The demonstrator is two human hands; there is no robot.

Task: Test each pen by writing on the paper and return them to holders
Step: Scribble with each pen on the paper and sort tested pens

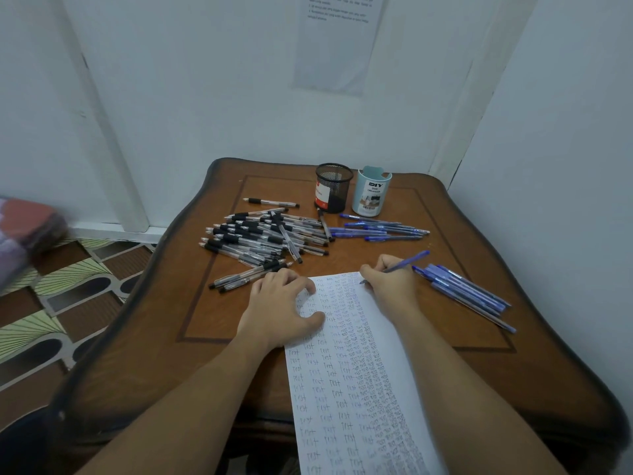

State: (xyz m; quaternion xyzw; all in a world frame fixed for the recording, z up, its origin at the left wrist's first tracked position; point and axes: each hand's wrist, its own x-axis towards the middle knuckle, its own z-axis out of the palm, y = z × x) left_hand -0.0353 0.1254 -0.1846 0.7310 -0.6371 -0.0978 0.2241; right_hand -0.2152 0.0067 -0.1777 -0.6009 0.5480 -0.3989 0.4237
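Note:
A long sheet of paper (346, 389) covered in rows of the word "test" lies on the wooden table (534, 371). My right hand (394, 281) grips a blue pen (409, 261) with its tip on the paper's top right corner. My left hand (281, 303) rests on the paper's upper left edge, fingers curved, holding it down. A black mesh holder (333, 187) and a light blue holder (371, 190) stand at the back. A pile of black pens (263, 236) lies left of centre. Blue pens lie in two groups (380, 228) (469, 293).
White walls close in behind and to the right of the table, with a printed sheet (337, 39) taped above. Patterned floor (68, 296) shows to the left, beside a blurred red and grey cloth (24, 231). Two black pens (246, 276) lie just beyond my left hand.

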